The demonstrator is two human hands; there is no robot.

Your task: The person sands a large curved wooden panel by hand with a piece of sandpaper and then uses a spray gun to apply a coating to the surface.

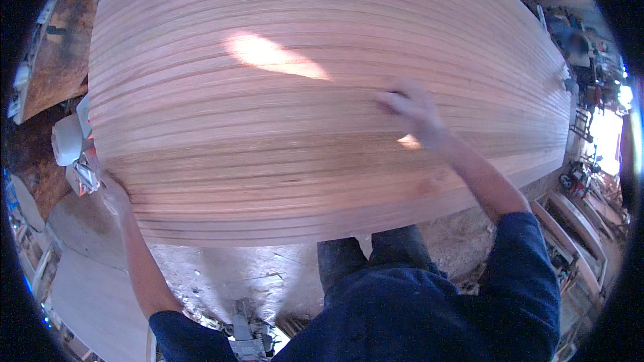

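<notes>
A large, pale wooden panel (268, 114) with long parallel grain stripes fills the view in front of me. My left hand (114, 194) is at the panel's near left corner, wrapped on its end edge with the fingers partly hidden. Over the right-middle of the panel is my right hand (412, 108), somewhat smeared by motion. Its fingers look apart, and I see nothing held in them. Whether it touches the wood I cannot tell.
Beside the left end stands a white, rounded container (67, 140) near a brown, stained board (60, 46). A pale sheet (100, 295) lies lower left. Curved wooden pieces (573, 244) lean at right. The dusty floor (221, 271) shows below the panel.
</notes>
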